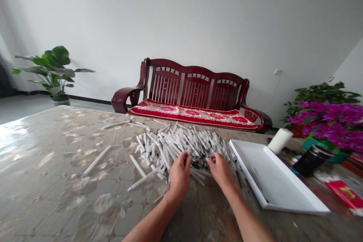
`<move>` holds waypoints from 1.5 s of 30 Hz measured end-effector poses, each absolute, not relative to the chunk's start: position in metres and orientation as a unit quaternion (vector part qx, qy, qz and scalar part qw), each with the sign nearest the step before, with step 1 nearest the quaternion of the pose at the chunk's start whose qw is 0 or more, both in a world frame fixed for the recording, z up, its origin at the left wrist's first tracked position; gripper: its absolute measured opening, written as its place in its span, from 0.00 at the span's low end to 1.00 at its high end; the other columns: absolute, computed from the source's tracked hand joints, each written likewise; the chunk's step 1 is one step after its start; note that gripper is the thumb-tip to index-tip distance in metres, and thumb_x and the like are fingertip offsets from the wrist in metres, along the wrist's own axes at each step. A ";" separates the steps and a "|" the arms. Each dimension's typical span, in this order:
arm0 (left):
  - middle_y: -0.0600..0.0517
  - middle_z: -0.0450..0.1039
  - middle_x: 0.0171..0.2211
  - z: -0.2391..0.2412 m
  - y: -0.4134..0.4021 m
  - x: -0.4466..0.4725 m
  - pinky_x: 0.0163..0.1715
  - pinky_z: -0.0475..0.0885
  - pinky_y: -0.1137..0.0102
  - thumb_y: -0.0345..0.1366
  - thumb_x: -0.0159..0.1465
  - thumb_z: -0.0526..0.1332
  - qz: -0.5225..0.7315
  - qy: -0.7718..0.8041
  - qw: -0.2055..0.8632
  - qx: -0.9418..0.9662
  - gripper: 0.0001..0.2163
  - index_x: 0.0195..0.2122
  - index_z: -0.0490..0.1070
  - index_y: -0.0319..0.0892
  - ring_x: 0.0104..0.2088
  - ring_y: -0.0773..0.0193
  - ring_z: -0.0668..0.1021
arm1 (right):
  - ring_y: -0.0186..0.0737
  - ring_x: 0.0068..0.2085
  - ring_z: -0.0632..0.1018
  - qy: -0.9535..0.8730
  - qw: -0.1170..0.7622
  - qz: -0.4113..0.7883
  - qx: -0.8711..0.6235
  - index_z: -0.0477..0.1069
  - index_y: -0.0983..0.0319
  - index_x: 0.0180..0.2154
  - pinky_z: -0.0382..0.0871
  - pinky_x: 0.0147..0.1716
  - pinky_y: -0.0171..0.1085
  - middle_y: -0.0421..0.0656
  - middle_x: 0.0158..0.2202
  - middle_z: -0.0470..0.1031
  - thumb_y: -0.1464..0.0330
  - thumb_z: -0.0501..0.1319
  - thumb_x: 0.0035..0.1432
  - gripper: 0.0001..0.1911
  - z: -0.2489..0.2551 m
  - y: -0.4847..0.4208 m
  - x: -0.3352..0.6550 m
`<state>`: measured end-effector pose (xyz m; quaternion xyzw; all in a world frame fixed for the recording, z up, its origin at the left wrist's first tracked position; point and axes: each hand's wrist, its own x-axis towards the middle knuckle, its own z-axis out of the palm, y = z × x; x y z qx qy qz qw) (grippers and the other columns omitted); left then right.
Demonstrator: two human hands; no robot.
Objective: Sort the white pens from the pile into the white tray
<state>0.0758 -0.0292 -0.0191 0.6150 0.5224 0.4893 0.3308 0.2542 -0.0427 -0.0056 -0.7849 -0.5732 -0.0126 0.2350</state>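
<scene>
Pile of white pens point(181, 141) lies mid-desk, both hands at its near edge: left hand point(179, 176) and right hand point(220, 170) have fingers curled into the pens (what each grips is hidden). A white tray point(279, 185) sits just right; strays point(96, 160) lie left. The patterned desk point(56, 166) fronts a red wooden bench point(193, 94).

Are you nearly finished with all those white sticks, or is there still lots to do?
Lots left, it seems. The white tray looks almost bare, so hardly anything seems put away. Both hands, the left hand and right hand, are reaching into the near edge of the big pile of white sticks; whether they grip any is hard to tell. A few loose sticks also lie scattered across the table.
</scene>
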 end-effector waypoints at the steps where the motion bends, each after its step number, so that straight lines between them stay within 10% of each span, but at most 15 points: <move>1: 0.50 0.80 0.37 -0.019 -0.030 0.075 0.40 0.70 0.68 0.40 0.67 0.56 0.477 0.529 0.300 0.634 0.10 0.40 0.76 0.44 0.38 0.59 0.79 | 0.45 0.42 0.81 -0.568 0.221 -0.013 -0.793 0.74 0.58 0.42 0.68 0.36 0.37 0.46 0.44 0.80 0.62 0.58 0.65 0.10 -0.006 -0.041 0.253; 12: 0.51 0.79 0.41 -0.013 -0.028 0.064 0.42 0.67 0.69 0.37 0.68 0.58 0.384 0.553 0.164 0.721 0.12 0.46 0.80 0.51 0.44 0.58 0.76 | 0.43 0.35 0.80 -0.527 0.259 -0.021 -0.809 0.76 0.57 0.36 0.62 0.31 0.37 0.46 0.37 0.82 0.63 0.52 0.66 0.14 -0.008 -0.044 0.253; 22: 0.51 0.79 0.42 -0.008 -0.026 0.058 0.44 0.67 0.69 0.35 0.67 0.60 0.372 0.575 0.163 0.710 0.12 0.47 0.80 0.51 0.45 0.58 0.75 | 0.31 0.16 0.54 -0.437 0.635 0.289 -0.568 0.58 0.56 0.20 0.47 0.16 0.32 0.31 0.13 0.52 0.59 0.56 0.47 0.11 -0.012 -0.057 0.281; 45: 0.51 0.79 0.43 -0.012 -0.019 0.048 0.43 0.67 0.67 0.36 0.68 0.60 0.375 0.570 0.094 0.725 0.11 0.46 0.81 0.52 0.43 0.57 0.74 | 0.25 0.15 0.48 -0.439 0.620 0.458 -0.461 0.54 0.57 0.18 0.40 0.15 0.29 0.29 0.13 0.49 0.64 0.58 0.42 0.12 -0.006 -0.060 0.281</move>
